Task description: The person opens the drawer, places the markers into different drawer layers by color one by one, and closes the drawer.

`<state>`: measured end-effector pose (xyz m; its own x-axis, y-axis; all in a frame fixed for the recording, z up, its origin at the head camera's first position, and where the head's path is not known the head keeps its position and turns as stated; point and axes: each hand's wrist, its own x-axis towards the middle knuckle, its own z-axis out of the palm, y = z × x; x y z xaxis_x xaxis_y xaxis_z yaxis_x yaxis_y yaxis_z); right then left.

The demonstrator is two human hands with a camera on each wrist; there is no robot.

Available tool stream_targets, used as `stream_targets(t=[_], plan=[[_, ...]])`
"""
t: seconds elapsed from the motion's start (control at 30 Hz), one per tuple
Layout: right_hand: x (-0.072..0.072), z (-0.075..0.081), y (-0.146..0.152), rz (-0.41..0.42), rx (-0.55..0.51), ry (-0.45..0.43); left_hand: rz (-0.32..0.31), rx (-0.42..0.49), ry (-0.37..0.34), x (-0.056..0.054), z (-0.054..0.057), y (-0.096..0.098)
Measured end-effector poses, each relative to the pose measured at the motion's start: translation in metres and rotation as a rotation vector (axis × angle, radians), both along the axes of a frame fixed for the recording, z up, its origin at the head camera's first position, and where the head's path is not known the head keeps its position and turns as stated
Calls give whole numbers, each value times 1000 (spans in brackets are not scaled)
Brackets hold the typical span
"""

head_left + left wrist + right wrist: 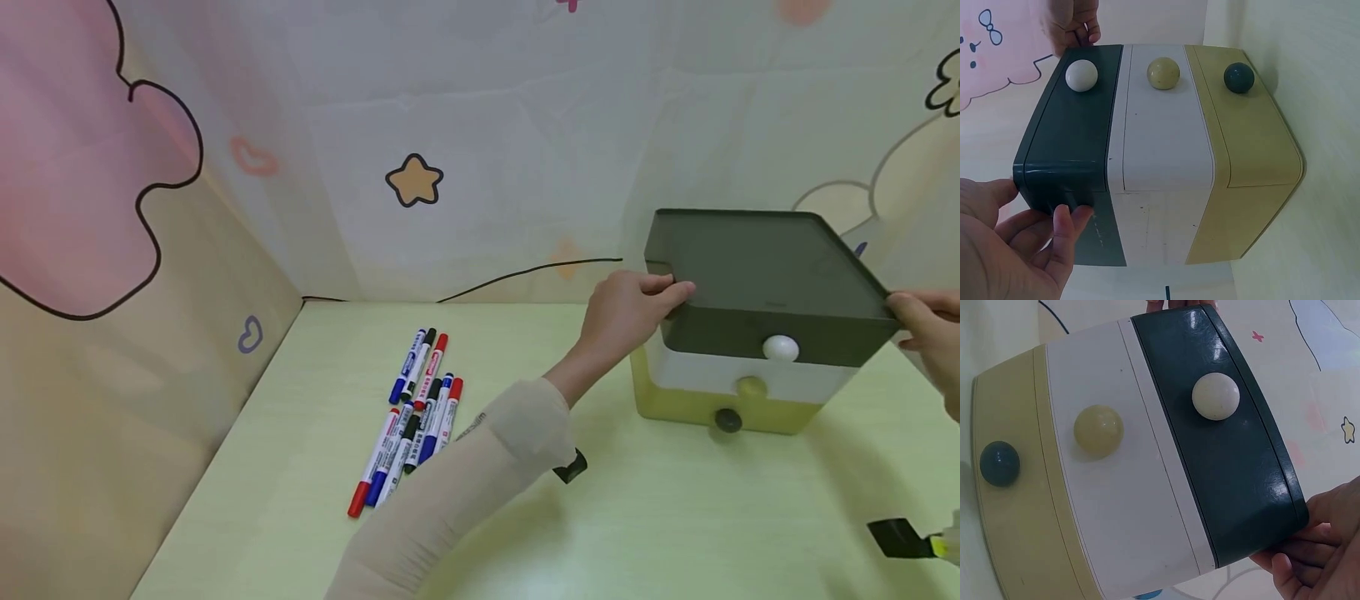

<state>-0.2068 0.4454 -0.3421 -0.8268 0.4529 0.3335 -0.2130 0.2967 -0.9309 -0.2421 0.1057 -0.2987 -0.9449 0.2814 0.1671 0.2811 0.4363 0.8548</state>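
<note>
A: Object in hand?
B: You have a drawer box (727,333), standing upright on the table (600,525), its front toward you. Three tiers: dark green uppermost, white in the middle, yellow at the bottom.

A: Knobs?
B: One per tier, down the front of the box: a white knob (781,348) on the dark green, a yellow knob (752,387) on the white, a dark knob (727,420) on the yellow.

A: State of your left fingers?
B: Your left hand (628,310) is at the box's upper left edge. Left wrist view: your thumb presses the top edge and your bent fingers lie against the side, so you are pinching the dark green tier.

A: And your right?
B: Your right hand (930,329) grips the box's upper right edge, thumb near the top corner, fingers curled at the side. The head view cuts off part of that hand.

A: Farther out from the box?
B: To its left, well apart, you have a bunch of marker pens (430,367) lying on the table, white barrels with red, blue and black caps. Your pale left sleeve (457,492) hides some of the lower ones, so no count recorded.

A: Behind the box?
B: You face a printed backdrop (480,125); an orange star (415,180) shows on it, up and to the left of the box.
</note>
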Motion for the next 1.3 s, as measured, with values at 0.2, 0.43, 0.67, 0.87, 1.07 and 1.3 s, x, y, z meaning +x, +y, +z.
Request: stream_targets(t=[0.2, 0.43, 0.67, 0.87, 1.07, 1.3], plan=[[34, 38, -59, 30, -15, 23, -9, 9, 0, 2, -2, -9], [35, 36, -65, 65, -27, 51, -5, 43, -10, 4, -3, -18], [35, 36, -67, 54, 36, 7, -16, 129, -23, 5, -5, -27], [36, 38, -74, 70, 65, -18, -21, 210, -70, 5, -7, -36], [39, 40, -81, 95, 47, -10, -27, 227, -86, 6, -7, -44], [38, 36, -86, 79, 109, -18, -36, 251, -94, 7, -7, -55]])
